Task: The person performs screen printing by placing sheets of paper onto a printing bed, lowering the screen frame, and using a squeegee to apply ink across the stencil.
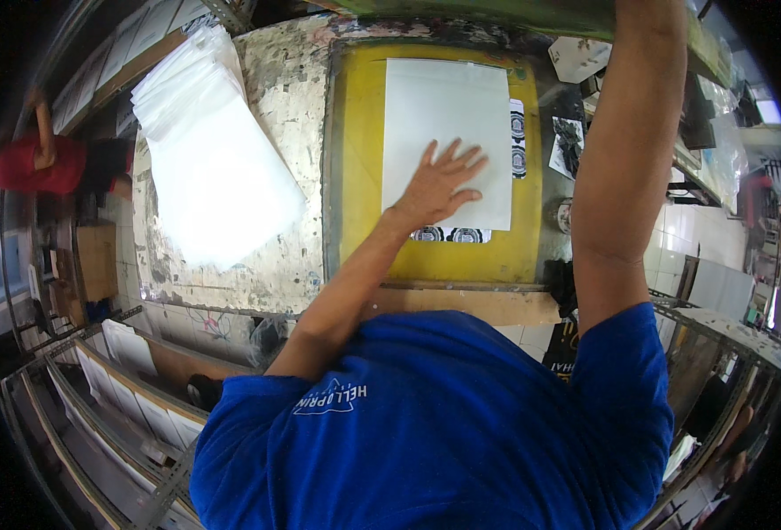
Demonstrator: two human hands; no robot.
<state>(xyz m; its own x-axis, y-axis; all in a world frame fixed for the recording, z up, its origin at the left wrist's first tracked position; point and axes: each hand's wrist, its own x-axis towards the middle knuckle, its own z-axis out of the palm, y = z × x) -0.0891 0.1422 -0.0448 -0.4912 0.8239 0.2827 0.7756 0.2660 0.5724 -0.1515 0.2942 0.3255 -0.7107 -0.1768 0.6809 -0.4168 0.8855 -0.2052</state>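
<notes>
Head view, and left of the yellow board (360,177) sits a fanned white paper stack (214,185)! On the board, the left hand (439,187), fingers spread, is over a white sheet (443,102); right of the board the right arm (625,159) stretches out, right hand beyond frame, its state impossible to tell.

This looks like a print workshop: paint-stained table (286,97), stacked white sheets (218,190), metal rack (101,420).
</notes>
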